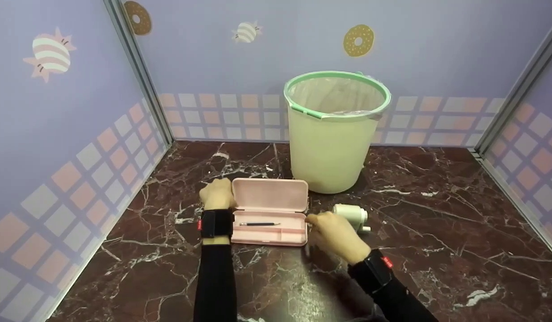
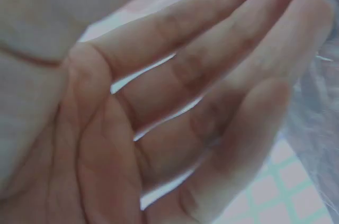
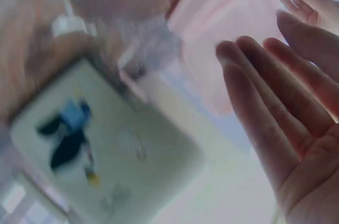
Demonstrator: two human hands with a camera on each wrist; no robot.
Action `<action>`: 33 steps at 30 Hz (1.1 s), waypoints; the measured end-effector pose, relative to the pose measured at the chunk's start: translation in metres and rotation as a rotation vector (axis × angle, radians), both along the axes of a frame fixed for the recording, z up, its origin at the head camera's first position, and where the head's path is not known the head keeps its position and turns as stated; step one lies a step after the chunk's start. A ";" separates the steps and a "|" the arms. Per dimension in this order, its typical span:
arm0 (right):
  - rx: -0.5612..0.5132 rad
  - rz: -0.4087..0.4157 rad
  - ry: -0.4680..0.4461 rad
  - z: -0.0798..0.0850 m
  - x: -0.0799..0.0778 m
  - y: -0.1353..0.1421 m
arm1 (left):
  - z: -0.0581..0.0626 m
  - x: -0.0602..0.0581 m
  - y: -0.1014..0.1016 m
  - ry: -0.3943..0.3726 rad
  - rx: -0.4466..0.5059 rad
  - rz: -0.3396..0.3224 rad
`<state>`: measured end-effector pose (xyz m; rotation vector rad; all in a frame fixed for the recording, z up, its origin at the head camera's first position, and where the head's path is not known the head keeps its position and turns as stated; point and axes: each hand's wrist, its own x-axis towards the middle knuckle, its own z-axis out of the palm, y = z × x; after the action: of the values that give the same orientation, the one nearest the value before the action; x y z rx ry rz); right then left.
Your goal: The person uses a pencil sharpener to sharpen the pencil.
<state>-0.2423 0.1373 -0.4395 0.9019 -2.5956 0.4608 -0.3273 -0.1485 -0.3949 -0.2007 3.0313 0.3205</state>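
Observation:
A pink pencil case point(image 1: 270, 195) lies unfolded on the marble-patterned surface, its lid tipped back. Inside its long compartment is a dark pencil point(image 1: 258, 224). My left hand point(image 1: 217, 193) is beside the lid's left edge; in the left wrist view its fingers point(image 2: 222, 49) extend with nothing in the palm. At the case's right end is my right hand point(image 1: 334, 232), fingertips right by the edge. The right wrist view has its fingers point(image 3: 265, 113) extended, holding nothing. Just beyond that hand stands a cream crank pencil sharpener point(image 1: 348, 213), partly hidden by it, with a cartoon picture on its side.
Behind the case stands a tall pale bin point(image 1: 331, 147) with a green rim and a clear plastic liner. Purple patterned panels point(image 1: 213, 58) enclose the back and both sides of the dark red marbled surface point(image 1: 146, 268).

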 end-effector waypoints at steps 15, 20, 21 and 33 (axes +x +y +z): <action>-0.074 -0.129 -0.065 0.025 -0.018 0.064 | -0.004 0.008 0.104 0.118 0.560 -0.800; -0.066 -0.111 -0.119 0.016 -0.024 0.074 | -0.026 0.010 0.142 0.121 0.409 -0.835; -0.064 -0.109 -0.124 0.015 -0.025 0.075 | -0.030 0.011 0.148 0.129 0.397 -0.842; -0.077 -0.112 -0.166 0.005 -0.031 0.078 | -0.052 0.017 0.177 0.188 0.339 -0.789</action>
<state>-0.2737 0.2155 -0.4347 0.7163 -2.7388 0.6233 -0.3105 0.0282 -0.4471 1.0550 2.8560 0.7765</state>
